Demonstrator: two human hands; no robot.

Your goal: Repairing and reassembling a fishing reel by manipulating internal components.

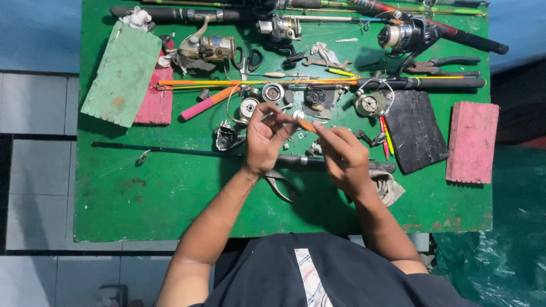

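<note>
I see both hands raised together over the middle of the green table [170, 199], above the scattered reel parts. My left hand [264, 142] pinches a small silvery part [298, 115] at its fingertips, fingers closed on it from the left. My right hand [341, 156] grips an orange-handled tool [307, 125], whose long axis runs from lower right up toward upper left, its tip meeting the silvery part. So the part sits just beyond the left fingertips and directly ahead of the tool's tip, between the two hands; the left hand is the nearer one. Beneath the hands a dark rod [199, 152] lies across the table, and a stripped reel body [227, 136] sits just left of the left hand.
</note>
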